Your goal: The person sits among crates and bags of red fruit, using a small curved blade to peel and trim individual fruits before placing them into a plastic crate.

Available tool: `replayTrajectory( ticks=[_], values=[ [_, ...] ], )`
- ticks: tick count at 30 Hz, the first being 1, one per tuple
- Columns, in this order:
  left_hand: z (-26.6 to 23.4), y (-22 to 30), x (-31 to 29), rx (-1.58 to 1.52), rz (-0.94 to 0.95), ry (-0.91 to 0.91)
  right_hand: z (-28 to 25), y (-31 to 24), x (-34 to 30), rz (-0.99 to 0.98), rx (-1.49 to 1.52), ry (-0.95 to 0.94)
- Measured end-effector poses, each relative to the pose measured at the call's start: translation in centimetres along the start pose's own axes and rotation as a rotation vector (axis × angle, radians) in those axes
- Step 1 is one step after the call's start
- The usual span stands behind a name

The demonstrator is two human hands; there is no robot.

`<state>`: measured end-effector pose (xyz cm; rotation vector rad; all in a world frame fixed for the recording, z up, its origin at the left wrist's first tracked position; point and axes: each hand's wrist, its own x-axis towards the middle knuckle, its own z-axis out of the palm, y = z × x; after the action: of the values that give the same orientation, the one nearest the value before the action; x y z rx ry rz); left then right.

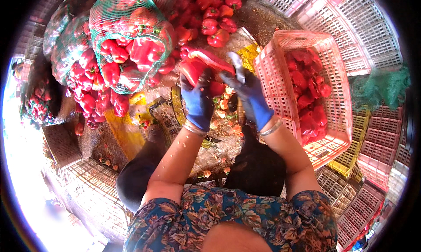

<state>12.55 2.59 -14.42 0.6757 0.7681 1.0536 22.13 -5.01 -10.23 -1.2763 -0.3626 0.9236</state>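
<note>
Both my hands wear blue gloves with dark grey palms and fingers. My left hand [197, 101] is closed on a red bell pepper [193, 70], which seems split open. From it a long, curved red pepper piece [212, 59] reaches to the right. My right hand [251, 93] has its thumb and a finger on either side of that piece's far end, pinching it. More red flesh shows between the two hands, partly behind the left fingers. Below them, pepper cores and seeds [223, 103] lie scattered over flattened sacks [169, 120].
A pink plastic crate [337, 98] at right holds red pepper pieces [309, 94]. A green net sack [169, 43] spills whole red peppers [112, 74] at left; others [218, 21] are heaped behind. Stacked crates [380, 138] stand far right, with green netting [381, 86] on them.
</note>
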Motion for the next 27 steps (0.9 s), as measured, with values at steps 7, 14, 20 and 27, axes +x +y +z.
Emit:
replayTrajectory(
  ticks=[7,14,20,27],
  values=[
    [0.4,0.1,-1.5,-0.115,-0.059,-0.437,-2.7,1.4,2.9,-0.115,0.037,0.088],
    [1.6,5.2,1.8,0.708,0.028,-0.828,-4.5,-0.2,1.9,-0.624,-0.908,-0.133],
    [0.8,2.8,0.8,0.55,-0.021,-0.575,-5.5,2.5,2.3,-0.414,-0.644,-0.018],
    [1.6,1.1,-1.3,0.355,-0.18,-0.23,-4.6,1.2,0.5,-0.368,-1.013,0.093]
  ],
)
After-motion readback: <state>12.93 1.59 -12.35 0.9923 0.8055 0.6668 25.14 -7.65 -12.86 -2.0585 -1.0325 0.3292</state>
